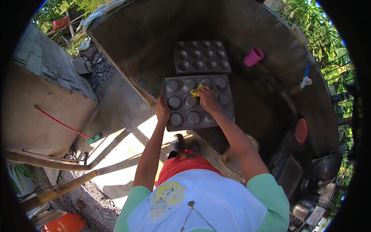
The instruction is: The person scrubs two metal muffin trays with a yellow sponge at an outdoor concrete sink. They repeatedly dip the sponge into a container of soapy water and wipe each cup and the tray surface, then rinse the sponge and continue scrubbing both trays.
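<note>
A metal muffin pan [183,110] is turned underside up in front of me, its cup bottoms showing. My left hand [162,110] grips its left edge. In my right hand [207,99] is a yellow cloth [196,91], pressed against the pan's underside between the cups of the upper rows. Just beyond lies a second muffin pan [202,56] with its cups facing up, on a dark concrete surface [139,58]. My right fingers partly hide the cloth, and my forearm covers some cups at the lower right.
A pink plastic cup [254,57] lies to the far right. A red round lid or dish [301,131] and a blue-handled brush [306,76] are along the right wall. Stacked metal trays [287,171] and a wok [326,168] stand lower right. A red-handled tool [63,123] leans at left.
</note>
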Demonstrator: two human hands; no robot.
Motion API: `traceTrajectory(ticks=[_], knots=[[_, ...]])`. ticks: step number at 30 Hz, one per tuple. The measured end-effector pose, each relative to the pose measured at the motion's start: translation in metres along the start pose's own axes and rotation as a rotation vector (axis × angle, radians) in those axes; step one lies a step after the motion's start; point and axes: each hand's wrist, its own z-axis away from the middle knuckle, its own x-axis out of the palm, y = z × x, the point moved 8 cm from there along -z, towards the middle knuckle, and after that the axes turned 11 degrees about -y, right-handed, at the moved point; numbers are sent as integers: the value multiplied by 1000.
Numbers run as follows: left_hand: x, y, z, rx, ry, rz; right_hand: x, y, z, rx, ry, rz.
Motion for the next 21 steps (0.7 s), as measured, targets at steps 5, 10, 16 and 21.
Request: traceTrajectory(ticks=[5,10,16,21], knots=[[2,-4,1,-31,5,153,-31,83,39,342,-147,140],[11,-24,-4,-39,-30,267,-2,-74,-5,82,-136,13],[13,-24,-1,-84,-88,275,11,-37,62,171,-112,24],[18,-22,-4,-22,-56,280,-48,74,107,368,-197,179]])
